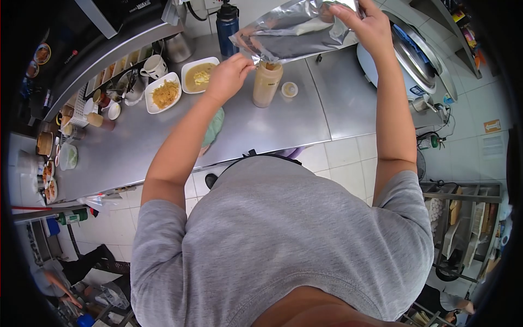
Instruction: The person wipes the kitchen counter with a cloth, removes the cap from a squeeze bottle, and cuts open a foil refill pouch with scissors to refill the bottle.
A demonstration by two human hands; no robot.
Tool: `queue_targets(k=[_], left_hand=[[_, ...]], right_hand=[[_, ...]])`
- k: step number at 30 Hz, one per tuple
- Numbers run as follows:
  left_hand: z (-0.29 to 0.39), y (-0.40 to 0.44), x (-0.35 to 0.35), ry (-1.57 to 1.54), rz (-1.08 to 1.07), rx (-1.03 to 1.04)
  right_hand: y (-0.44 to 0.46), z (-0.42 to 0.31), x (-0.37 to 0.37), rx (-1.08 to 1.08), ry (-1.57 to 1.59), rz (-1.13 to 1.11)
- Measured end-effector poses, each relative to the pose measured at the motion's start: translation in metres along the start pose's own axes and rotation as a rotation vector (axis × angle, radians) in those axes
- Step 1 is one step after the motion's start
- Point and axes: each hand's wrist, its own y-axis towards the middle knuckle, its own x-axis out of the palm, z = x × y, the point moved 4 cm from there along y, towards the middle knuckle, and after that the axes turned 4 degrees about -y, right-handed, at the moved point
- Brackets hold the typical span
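Observation:
A silver foil bag [294,38] is stretched between my hands, tilted with its lower left corner at the mouth of a plastic bottle [265,90]. My left hand [231,77] pinches that corner beside the bottle's top. My right hand [368,24] grips the raised far end of the bag, thumb on the foil. The bottle stands upright on the steel counter and has tan-brown contents. To its right lies a small round white cap [290,89]. What passes between bag and bottle is hard to make out.
Left of the bottle stand a bowl of yellowish food [199,75], a dish of orange-brown food [163,95], a mug [154,66] and a dark blue flask [226,30]. A large round cooker [403,60] is at right. A green cloth [214,128] lies near the counter's front edge.

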Motion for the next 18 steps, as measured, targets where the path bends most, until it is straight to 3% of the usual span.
queue_targets(k=[11, 15, 18], left_hand=[[-0.005, -0.012, 0.004, -0.239, -0.003, -0.147], [-0.002, -0.008, -0.002, -0.264, 0.012, -0.21], [-0.014, -0.006, -0.02, -0.274, 0.339, -0.257]], right_hand=[[0.009, 0.002, 0.005, -0.046, -0.233, -0.026], [0.011, 0.009, 0.002, -0.095, -0.12, -0.003], [0.011, 0.002, -0.003, -0.092, -0.123, -0.021]])
